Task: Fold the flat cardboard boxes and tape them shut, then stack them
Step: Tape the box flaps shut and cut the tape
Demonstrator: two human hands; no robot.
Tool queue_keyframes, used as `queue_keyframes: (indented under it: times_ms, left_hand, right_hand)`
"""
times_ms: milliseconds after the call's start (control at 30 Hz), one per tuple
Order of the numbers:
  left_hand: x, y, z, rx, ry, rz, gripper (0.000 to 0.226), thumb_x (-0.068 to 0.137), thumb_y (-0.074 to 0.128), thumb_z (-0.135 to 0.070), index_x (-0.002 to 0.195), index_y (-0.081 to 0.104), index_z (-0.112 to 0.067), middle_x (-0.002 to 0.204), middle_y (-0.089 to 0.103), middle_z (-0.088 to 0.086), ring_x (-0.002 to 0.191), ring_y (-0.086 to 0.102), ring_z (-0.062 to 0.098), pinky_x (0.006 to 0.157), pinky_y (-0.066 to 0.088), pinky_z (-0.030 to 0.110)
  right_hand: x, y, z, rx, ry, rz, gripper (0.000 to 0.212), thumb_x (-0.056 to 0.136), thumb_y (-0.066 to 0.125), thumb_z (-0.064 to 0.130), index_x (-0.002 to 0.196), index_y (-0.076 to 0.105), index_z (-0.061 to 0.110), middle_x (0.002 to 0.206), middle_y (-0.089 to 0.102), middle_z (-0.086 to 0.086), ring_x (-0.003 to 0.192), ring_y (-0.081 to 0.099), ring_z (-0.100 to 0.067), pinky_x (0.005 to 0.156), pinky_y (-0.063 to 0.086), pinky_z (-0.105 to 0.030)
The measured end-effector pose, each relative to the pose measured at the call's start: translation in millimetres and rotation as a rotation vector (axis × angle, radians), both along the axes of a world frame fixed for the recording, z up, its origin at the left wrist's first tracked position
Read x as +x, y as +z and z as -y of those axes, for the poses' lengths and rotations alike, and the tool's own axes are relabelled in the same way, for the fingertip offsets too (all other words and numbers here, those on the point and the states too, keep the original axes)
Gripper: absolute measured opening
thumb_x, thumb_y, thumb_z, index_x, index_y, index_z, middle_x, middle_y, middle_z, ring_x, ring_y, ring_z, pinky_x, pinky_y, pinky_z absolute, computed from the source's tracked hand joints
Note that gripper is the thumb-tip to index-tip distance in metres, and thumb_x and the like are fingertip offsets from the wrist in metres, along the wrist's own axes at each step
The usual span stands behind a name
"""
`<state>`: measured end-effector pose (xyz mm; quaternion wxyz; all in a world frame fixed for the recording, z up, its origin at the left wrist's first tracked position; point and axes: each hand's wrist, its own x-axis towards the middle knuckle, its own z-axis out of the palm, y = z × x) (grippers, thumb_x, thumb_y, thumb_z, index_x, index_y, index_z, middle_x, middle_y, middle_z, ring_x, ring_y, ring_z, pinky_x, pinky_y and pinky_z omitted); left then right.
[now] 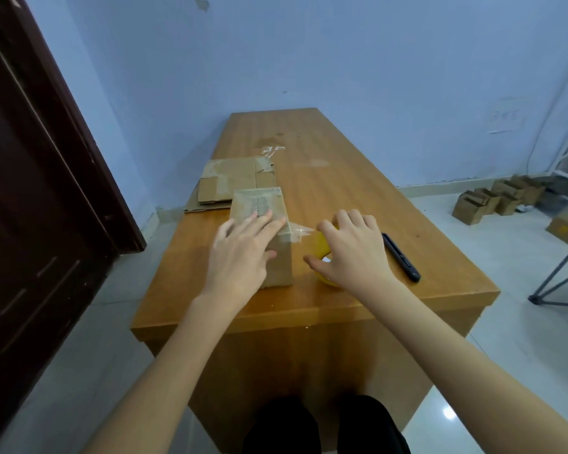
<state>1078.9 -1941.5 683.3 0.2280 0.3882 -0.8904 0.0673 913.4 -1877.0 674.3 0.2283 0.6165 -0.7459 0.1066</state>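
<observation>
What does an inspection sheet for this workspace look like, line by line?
Surface: wooden table, stained near the far end.
Job's things: folded box upright; flat cardboard behind it; yellow tape roll, clear strip running to the box.
Clutter: black cutter right of the roll; tape scrap at the far end.
Hands: left hand presses flat on the box top; right hand grips the roll.
Cables: white cable down the right wall.
Surroundings: dark door left; finished boxes on the floor; tripod right.
</observation>
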Motion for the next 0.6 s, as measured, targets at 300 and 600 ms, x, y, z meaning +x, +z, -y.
queue_keyframes:
  times_ms: [300,600]
  left_hand:
    - [2.1,-1.7,-1.5,0.023,0.007,-0.040,0.056,0.093,0.055,-0.028,0.144,0.033,-0.035,0.151,0.032,-0.011,0.141,0.024,0.008,0.115,0.011,0.034]
    - [10.0,-4.0,4.1,0.000,-0.035,-0.034,0.054,0.091,0.051,-0.037,0.143,0.035,-0.036,0.151,0.034,-0.010,0.141,0.025,0.008,0.115,0.012,0.036]
  right_hand:
    - [11.0,12.5,6.2,0.219,0.057,-0.035,0.054,0.085,0.056,0.057,0.124,0.052,0.019,0.121,0.051,-0.005,0.114,0.045,-0.025,0.094,0.036,-0.037]
    - [21.1,18.7,2.6,0.270,0.020,-0.042,0.081,0.080,0.061,0.062,0.142,0.037,0.015,0.143,0.039,-0.013,0.139,0.027,-0.030,0.117,0.008,-0.048]
